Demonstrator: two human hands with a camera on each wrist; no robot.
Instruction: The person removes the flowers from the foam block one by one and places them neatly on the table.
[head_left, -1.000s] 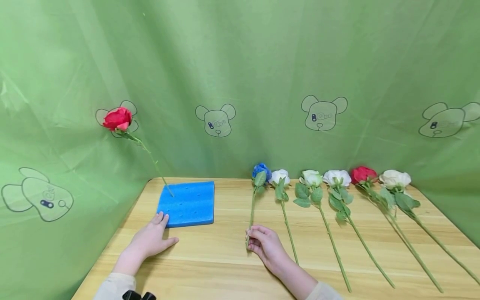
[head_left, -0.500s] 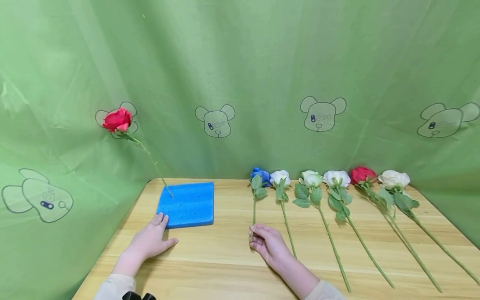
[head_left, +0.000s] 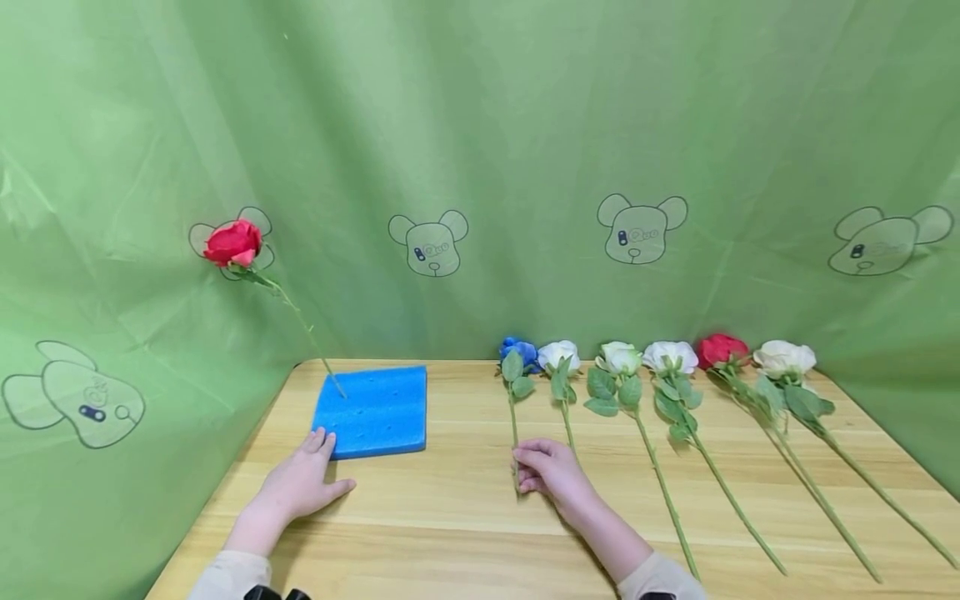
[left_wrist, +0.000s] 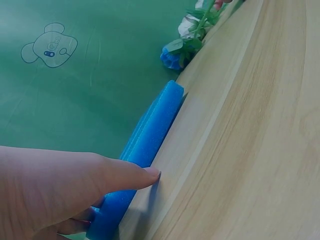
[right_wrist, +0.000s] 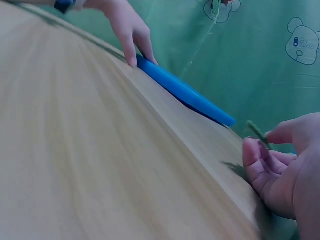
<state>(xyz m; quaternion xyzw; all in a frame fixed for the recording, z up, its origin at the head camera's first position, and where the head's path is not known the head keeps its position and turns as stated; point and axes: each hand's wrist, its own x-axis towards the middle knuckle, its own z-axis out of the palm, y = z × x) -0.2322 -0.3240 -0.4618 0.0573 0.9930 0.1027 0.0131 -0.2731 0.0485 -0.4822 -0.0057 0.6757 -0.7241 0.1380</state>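
My left hand (head_left: 300,483) rests on the near left corner of a blue foam block (head_left: 386,421), fingers extended and thumb out along the table. A red rose (head_left: 234,243) stands tilted left, its stem stuck in the foam. My right hand (head_left: 555,479) pinches the lower stem of a blue rose (head_left: 517,352), whose head is toward the back of the table. In the right wrist view the stem end (right_wrist: 257,131) pokes out between thumb and fingers. The left wrist view shows the left thumb (left_wrist: 132,176) across the foam's side.
Right of the blue rose, a row of roses lies on the wooden table (head_left: 450,533): a white rose (head_left: 558,356), a pale green one, another white, a red rose (head_left: 723,352) and a cream rose (head_left: 785,358). A green curtain (head_left: 510,125) with bear-head drawings closes off the back and sides.
My right hand has shifted right with the blue rose's lower stem, while its head settled slightly lower and left. The left hand and foam stay put.
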